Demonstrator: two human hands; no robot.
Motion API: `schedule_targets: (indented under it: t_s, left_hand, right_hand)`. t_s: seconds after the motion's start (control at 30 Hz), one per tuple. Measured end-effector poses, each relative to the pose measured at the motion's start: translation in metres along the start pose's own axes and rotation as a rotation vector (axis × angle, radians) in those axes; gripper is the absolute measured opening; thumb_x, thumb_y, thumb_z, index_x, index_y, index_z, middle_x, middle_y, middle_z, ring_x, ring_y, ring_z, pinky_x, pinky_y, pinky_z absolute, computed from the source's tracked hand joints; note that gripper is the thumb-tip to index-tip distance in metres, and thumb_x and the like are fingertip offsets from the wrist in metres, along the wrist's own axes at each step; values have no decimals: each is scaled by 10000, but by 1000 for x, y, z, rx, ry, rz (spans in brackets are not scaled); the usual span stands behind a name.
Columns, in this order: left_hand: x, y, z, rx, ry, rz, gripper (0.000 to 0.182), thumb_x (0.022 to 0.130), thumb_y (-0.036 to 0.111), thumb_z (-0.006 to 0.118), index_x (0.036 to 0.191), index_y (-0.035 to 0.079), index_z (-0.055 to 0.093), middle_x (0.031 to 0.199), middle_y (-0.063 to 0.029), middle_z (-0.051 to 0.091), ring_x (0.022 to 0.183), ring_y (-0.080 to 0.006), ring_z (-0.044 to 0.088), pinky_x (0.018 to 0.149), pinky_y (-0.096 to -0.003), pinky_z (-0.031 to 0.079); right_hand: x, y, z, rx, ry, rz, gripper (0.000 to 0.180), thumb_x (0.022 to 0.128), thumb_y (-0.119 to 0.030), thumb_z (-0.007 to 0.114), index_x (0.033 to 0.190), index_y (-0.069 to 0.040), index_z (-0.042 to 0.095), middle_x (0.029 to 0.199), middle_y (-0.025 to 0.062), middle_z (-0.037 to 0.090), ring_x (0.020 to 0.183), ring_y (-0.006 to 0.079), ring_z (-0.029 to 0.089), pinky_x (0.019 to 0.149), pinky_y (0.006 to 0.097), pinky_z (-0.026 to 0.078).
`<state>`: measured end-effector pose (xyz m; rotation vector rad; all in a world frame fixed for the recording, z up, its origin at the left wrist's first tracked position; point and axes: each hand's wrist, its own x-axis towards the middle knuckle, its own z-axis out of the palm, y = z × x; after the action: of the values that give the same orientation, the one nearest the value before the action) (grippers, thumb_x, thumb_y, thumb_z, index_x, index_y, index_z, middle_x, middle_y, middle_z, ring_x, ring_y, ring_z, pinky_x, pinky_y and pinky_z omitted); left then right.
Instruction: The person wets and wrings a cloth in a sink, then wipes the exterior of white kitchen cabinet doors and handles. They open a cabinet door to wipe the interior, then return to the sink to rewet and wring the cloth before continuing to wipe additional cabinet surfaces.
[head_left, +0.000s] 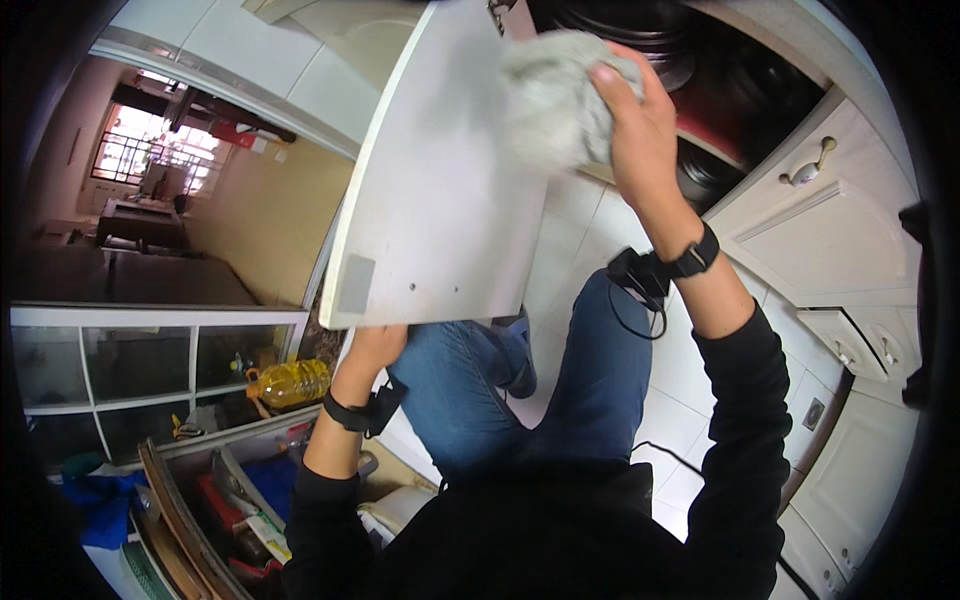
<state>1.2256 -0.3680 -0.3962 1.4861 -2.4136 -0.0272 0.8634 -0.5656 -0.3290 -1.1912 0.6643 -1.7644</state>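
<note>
A swung-out white cabinet door (442, 195) stands in front of me, its inner face towards me, with small screw holes and a grey patch near the lower corner. My right hand (645, 112) grips a crumpled pale grey-green cloth (559, 105), blurred, at the upper right of that face; whether it touches the panel is hard to tell. My left hand (379, 346) is at the door's bottom edge, its fingers hidden behind the panel, so its hold is not visible. Black straps with small devices circle both wrists.
The cabinet interior (720, 97) holds dark metal cookware. White cupboard doors (832, 217) line the right. At left lie a bottle of yellow oil (296, 382) and an open drawer (247, 480) full of items. My knees flank tiled floor; a black cable (671, 452) crosses it.
</note>
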Motion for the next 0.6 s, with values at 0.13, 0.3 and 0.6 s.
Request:
schedule_targets:
  t_s: [0.13, 0.3, 0.6]
  left_hand:
    - [13, 2, -18, -239, -23, -197, 315, 965, 91, 517, 1219, -39, 651, 1259, -255, 653, 1179, -444, 599, 1038, -470, 453]
    - [20, 10, -28, -284, -20, -234, 294, 963, 83, 509, 1176, -47, 666, 1209, -256, 674, 1148, -446, 612, 1015, -467, 467]
    - [19, 28, -20, -824, -34, -369, 709, 965, 267, 671, 1559, 64, 341, 1546, -130, 448, 1403, -271, 458, 1182, -411, 366]
  right_hand:
    - [-50, 13, -16, -67, 47, 162, 291, 988, -178, 628, 1236, -25, 622, 1094, 48, 676, 975, 112, 614, 894, 269, 496]
    - [-95, 14, 0, -88, -59, 115, 312, 965, -127, 590, 1263, -35, 607, 1245, 124, 580, 1165, 211, 558, 1015, 335, 445]
    - [-158, -3, 99, -408, -518, -502, 453, 740, -232, 816, 1178, -206, 700, 1135, 48, 554, 980, 245, 575, 727, 326, 546]
